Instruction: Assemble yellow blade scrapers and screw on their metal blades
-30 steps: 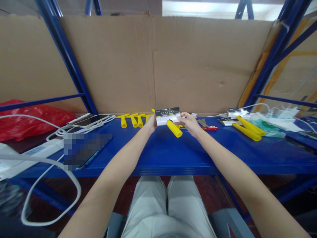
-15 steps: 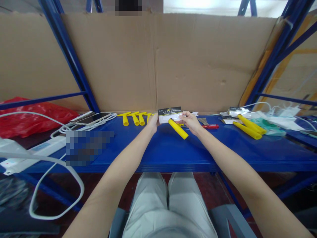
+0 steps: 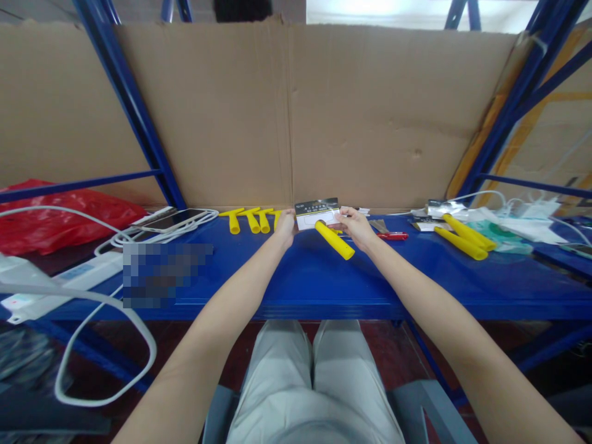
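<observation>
Both hands hold a black-and-white printed card (image 3: 314, 216) above the blue table. My left hand (image 3: 285, 228) grips its left edge, with the fingers partly hidden behind it. At the card's right edge, my right hand (image 3: 355, 227) pinches with thumb and fingers. A yellow tubular handle (image 3: 337, 242) slants from below the card toward me and to the right; whether its far end is fixed to the card I cannot tell. Just left of my left hand, several yellow T-shaped tools (image 3: 252, 221) lie in a row. A red pen-like tool (image 3: 393, 236) lies right of my right hand.
Yellow handled tools (image 3: 462, 242) lie at the right beside silvery and clear plastic packets. A white power strip (image 3: 87, 277), coiled white cable, a phone and a red plastic bag (image 3: 69, 216) are at the left. A cardboard panel (image 3: 370, 117) stands behind the blue table (image 3: 324, 287).
The near end of the yellow handle has swung slightly to the right. The card has tilted a little, and both hands keep their hold on it.
</observation>
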Available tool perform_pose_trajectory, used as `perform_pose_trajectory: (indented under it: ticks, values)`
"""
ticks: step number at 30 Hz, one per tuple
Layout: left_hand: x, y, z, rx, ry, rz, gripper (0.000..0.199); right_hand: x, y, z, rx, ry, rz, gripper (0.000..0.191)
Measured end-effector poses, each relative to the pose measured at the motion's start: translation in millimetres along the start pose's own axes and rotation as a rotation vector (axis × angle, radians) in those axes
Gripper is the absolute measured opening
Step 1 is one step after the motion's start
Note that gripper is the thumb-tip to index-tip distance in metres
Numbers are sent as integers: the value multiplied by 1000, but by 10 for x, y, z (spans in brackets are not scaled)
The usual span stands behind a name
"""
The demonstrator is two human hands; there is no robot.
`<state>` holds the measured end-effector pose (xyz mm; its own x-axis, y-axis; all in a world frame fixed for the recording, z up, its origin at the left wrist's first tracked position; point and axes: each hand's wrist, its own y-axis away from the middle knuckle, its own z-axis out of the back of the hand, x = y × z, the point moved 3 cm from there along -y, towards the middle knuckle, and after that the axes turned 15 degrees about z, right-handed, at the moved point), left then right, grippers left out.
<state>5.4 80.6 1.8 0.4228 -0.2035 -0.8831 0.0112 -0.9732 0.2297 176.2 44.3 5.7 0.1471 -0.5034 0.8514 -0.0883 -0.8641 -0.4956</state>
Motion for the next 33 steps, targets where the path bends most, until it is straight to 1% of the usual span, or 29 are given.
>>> perform_pose_trajectory:
  ticks: [3,8,12,15,17,20,23,26,28,30,33]
  values:
    - [39,6,-33,71,-44,36,12,-3,7,-2,-16,-3,-6,17]
    - [61,70,-91,169,-72,62,25,4,16,-1,-74,-8,-32,17]
    - [57,55,-106,253,-88,83,27,6,14,9,-90,-7,-38,17]
    - [55,17,-105,320,-155,82,47,-1,12,23,-95,2,-34,17]
    - [51,15,-106,347,-212,54,58,-7,9,32,-106,10,-34,17]
    - [38,67,-120,348,-267,-20,63,-13,-3,48,-151,17,-13,18]
    - [31,150,-142,296,-281,-69,58,-20,-22,62,-179,29,22,19]
    - [32,204,-145,195,-301,-109,35,-43,-40,80,-179,60,28,18]
    - [34,213,-137,157,-316,-137,20,-59,-49,97,-188,82,28,17]
    - [42,200,-121,139,-331,-131,14,-71,-57,109,-193,93,32,17]
    - [65,168,-99,139,-329,-69,10,-72,-62,114,-192,95,39,17]
